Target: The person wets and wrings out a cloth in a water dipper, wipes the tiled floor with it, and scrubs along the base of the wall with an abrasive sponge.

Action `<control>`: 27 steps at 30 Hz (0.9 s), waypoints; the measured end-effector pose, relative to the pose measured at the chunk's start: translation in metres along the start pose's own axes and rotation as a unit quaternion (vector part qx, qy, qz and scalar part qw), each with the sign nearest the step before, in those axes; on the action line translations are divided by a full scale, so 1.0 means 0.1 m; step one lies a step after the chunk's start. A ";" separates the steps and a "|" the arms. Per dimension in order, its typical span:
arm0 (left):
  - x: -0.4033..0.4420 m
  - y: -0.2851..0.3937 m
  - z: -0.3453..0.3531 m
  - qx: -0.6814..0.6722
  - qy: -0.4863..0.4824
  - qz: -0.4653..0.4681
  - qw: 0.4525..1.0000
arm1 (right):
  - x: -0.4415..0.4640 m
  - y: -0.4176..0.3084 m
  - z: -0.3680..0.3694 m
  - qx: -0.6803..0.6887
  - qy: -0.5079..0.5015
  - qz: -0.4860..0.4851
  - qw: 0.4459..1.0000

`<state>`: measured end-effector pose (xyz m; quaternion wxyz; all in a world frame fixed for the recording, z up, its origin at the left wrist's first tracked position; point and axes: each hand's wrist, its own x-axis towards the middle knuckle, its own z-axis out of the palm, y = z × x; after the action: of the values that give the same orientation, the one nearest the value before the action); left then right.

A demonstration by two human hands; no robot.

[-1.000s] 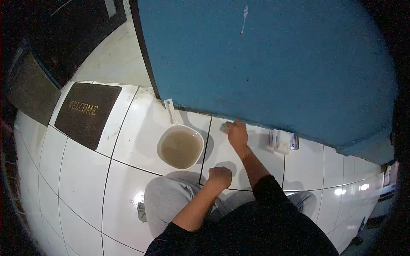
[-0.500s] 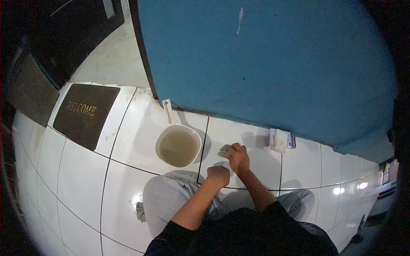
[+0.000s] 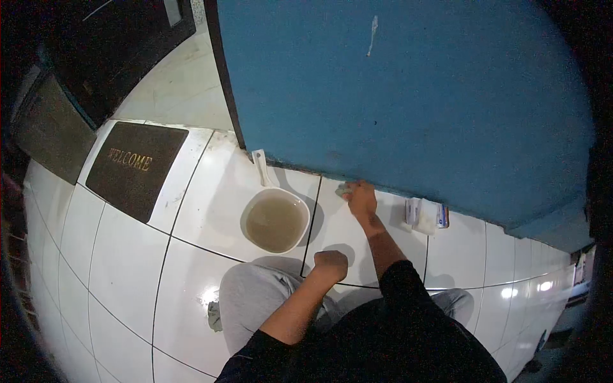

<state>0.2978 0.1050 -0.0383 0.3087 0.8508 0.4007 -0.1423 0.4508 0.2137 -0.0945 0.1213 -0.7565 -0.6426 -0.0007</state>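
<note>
My right hand (image 3: 362,199) is closed on a small greyish-green cloth (image 3: 343,191), pressed to the white floor tile close to the foot of the blue wall. Nearer to me, my left hand (image 3: 331,265) forms a fist above the floor by my knees; whether anything is inside it is hidden. To the left of both hands stands a white long-handled dipper (image 3: 276,219) full of cloudy brownish water, its handle pointing toward the wall.
A white and blue package (image 3: 426,216) lies by the blue wall (image 3: 408,96) at right. A dark WELCOME mat (image 3: 135,171) is at left. Another greyish-green cloth (image 3: 214,316) rests on the floor beside my left knee.
Half a second ago my right hand was nearer my left fist; it has moved with the cloth back to the wall's foot. My left hand stays in its fist. The view has shifted slightly.
</note>
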 end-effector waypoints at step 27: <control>-0.03 0.03 -0.04 0.004 -0.017 0.006 1.000 | -0.90 -0.20 -0.26 0.057 -0.057 -0.050 0.995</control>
<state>0.2986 0.1039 -0.0326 0.3130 0.8518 0.3898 -0.1567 0.4202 0.1242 -0.0794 0.1273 -0.7139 -0.6847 0.0734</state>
